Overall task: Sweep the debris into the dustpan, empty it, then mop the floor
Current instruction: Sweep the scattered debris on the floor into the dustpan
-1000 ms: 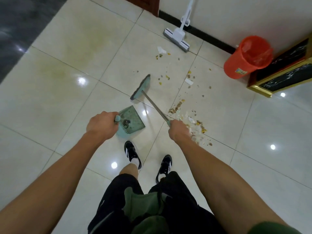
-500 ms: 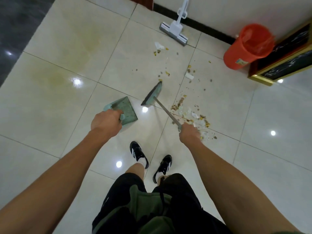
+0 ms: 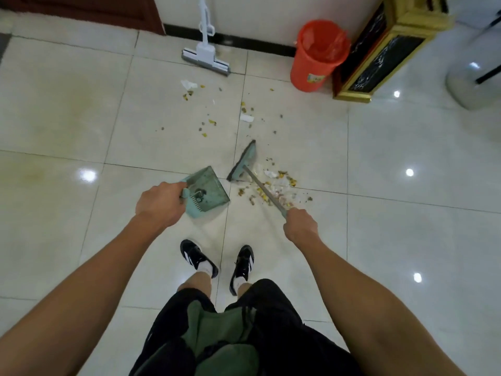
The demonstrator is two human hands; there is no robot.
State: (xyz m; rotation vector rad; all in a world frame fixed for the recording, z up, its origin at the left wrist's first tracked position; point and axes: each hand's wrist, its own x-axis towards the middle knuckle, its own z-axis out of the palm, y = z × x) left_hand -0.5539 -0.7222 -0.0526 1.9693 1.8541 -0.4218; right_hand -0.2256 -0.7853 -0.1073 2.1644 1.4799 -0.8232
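Two hands, left hand [image 3: 160, 203] gripping dustpan [image 3: 207, 188], right hand [image 3: 301, 225] broom [image 3: 244, 162]

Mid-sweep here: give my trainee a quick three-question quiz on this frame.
1. True or false: the dustpan already holds some debris.
2. The broom handle is in which hand? A) left hand B) right hand
3. Fill in: the mop leans on the wall to the ___ of the orange bucket.

Key: 1 true; 2 B; 3 left. The gathered debris pile lies right of the dustpan, not yet in it.
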